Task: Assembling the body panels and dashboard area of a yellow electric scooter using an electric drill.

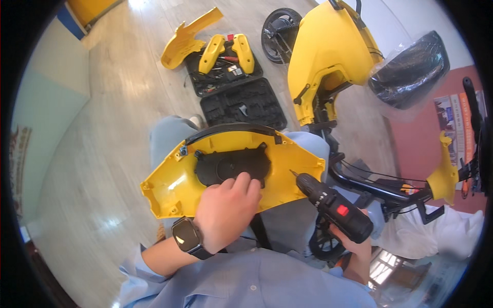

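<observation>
A yellow plastic shell panel (169, 192) lies across my lap, its hollow inner side up. A black round-centred plastic cover (233, 163) sits in the middle of it, and a black strip (231, 128) runs along the far edge. Over the cover's near edge is my left hand (228, 203), fingers curled down; their tips, and anything pinched in them, are hidden. My right hand (354, 246) grips a black cordless drill (336, 208) with a red patch. The drill's bit points toward the panel's right part, and I cannot tell whether it touches.
Beyond my knees lies an open black tool case (244, 105) with yellow parts (210, 54) on it. A partly assembled yellow-and-black electric bike (328, 46) stands at right, beside a plastic-wrapped black seat (411, 72). White wrapping (431, 233) lies at lower right.
</observation>
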### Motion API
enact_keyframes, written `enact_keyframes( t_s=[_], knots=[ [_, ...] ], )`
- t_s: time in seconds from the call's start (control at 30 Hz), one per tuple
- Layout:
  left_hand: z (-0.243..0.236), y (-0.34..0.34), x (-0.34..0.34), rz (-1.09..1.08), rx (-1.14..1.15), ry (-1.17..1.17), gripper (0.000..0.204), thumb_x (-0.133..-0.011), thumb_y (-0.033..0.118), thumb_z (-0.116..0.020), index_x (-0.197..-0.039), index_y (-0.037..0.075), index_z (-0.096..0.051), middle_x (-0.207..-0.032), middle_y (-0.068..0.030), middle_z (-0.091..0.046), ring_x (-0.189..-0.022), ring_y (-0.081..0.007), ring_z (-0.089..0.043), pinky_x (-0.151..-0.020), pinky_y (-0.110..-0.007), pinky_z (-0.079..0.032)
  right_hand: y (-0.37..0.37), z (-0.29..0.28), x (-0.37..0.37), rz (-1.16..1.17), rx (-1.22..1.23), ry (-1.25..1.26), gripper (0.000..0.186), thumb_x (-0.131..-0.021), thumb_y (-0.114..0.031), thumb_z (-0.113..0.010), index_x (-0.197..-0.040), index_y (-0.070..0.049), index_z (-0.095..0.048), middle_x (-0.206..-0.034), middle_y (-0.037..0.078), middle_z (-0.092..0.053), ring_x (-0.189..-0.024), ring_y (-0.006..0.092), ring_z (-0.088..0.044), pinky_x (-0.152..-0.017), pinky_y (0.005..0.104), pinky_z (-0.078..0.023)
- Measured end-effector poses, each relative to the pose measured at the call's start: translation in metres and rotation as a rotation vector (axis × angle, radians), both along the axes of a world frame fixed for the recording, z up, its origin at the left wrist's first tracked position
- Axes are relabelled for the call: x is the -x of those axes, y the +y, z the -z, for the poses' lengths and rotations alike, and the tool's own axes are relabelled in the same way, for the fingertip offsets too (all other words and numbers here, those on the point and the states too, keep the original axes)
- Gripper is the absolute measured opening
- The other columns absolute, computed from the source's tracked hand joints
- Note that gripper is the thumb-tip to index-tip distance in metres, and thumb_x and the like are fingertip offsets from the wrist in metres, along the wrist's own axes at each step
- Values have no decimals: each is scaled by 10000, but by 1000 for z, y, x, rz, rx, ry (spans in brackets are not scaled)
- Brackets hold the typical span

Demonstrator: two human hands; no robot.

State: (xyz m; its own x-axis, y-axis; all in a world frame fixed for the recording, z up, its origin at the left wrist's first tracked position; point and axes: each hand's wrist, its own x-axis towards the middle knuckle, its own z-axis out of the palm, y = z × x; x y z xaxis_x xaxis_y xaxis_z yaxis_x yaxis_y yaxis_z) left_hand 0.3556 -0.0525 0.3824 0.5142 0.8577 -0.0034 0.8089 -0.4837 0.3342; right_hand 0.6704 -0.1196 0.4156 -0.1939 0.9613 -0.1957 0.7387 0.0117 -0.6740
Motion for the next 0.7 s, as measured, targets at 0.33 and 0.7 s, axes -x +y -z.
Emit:
enact_keyframes(
  t_s=[0.33,0.7],
  knots=[
    [8,-39,44,-143,-117,-413,223,-726,183,-758,-898,77,-663,-842,-49,-616,-755,-243,-588,-648,-361,-474,31,-17,20,-88,-164,115,346,-640,-121,-754,-957,-12,-667,-783,122,-632,-610,250,-619,-601,288,-486],
    [56,-81,99,-206,-339,-294,297,-673,104,-668,-968,73,-683,-1052,-49,-669,-949,-217,-613,-827,-363,-473,53,-59,148,-441,200,-76,394,-688,-256,-732,-1023,-59,-668,-733,85,-668,-637,276,-653,-565,326,-499]
  ],
)
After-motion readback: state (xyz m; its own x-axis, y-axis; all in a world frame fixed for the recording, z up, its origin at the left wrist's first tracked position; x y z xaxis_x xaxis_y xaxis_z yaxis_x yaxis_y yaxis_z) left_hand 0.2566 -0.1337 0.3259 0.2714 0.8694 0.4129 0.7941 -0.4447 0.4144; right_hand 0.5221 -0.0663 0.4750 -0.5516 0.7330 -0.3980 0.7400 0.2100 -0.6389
